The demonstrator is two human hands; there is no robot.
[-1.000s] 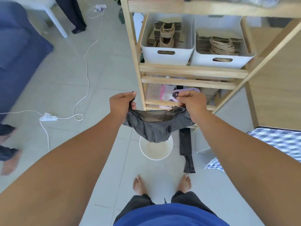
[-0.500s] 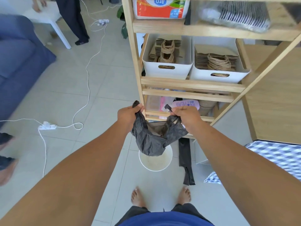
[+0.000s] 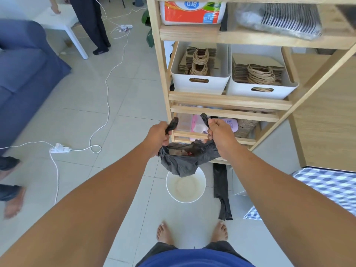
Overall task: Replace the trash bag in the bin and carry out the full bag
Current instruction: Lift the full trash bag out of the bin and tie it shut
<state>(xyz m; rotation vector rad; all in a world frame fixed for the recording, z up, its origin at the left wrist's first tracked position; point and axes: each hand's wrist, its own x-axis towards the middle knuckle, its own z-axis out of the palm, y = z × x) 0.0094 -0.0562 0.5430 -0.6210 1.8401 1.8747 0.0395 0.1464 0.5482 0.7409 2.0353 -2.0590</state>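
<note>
Left hand: the left hand (image 3: pixel 157 136) has its fingers curled tight around one black handle of the full trash bag (image 3: pixel 185 160), the handle's end sticking up above the fist.
Right hand: the right hand (image 3: pixel 221 134) has its fingers pinching the other handle, whose tip also pokes up.
Bag: it hangs between the two hands, mouth partly open, with brownish scraps and a bit of red showing inside; its bottom hangs above the far rim of the bin.
Bin: the round white bin (image 3: pixel 174 195) stands on the tiled floor (image 3: pixel 125 105) just ahead of the person's bare feet (image 3: pixel 164 233), with no liner in it.
Spare bag: a folded black trash bag (image 3: pixel 221 189) lies flat on the floor just right of the bin.
Shelf: a wooden shelf unit (image 3: pixel 227 101) rises beyond the hands, holding two white bins of paper bags (image 3: pixel 200 81).
Left side: a white power strip (image 3: pixel 59 150) and its cord lie on the floor.
</note>
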